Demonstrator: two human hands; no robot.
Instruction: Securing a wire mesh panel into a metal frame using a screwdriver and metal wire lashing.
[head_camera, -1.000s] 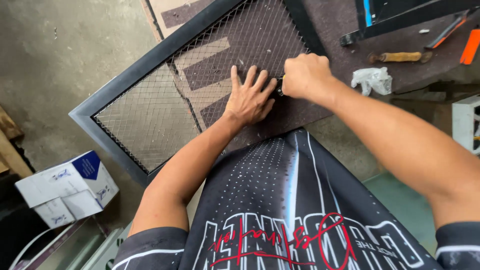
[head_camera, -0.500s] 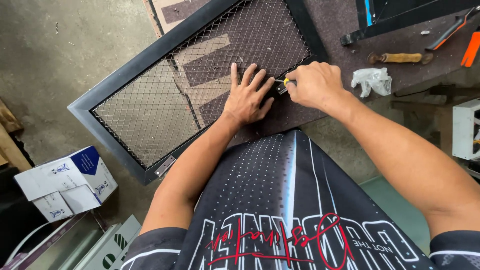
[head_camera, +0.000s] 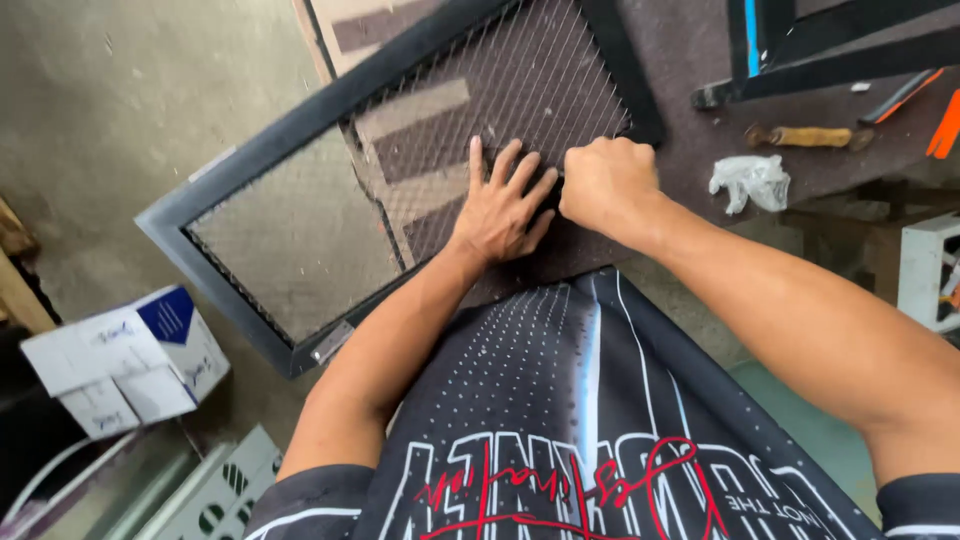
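A black metal frame (head_camera: 300, 115) filled with wire mesh (head_camera: 300, 230) lies tilted over the edge of a brown work surface (head_camera: 690, 60). My left hand (head_camera: 500, 205) rests flat on the mesh near the frame's lower bar, fingers spread, holding nothing. Right beside it, my right hand (head_camera: 608, 185) is closed in a fist at the same bar, close to the frame's right corner. The small tool seen in that fist earlier is hidden inside it now.
A crumpled white plastic scrap (head_camera: 750, 180) and a wooden-handled tool (head_camera: 805, 135) lie right of the frame. Another black metal frame (head_camera: 830, 65) sits at the top right. On the floor to the left stands a white and blue cardboard box (head_camera: 120, 360).
My right fist has closed tighter against my left hand, hiding the small yellow-tipped tool that showed between the hands. The left hand stays flat on the mesh.
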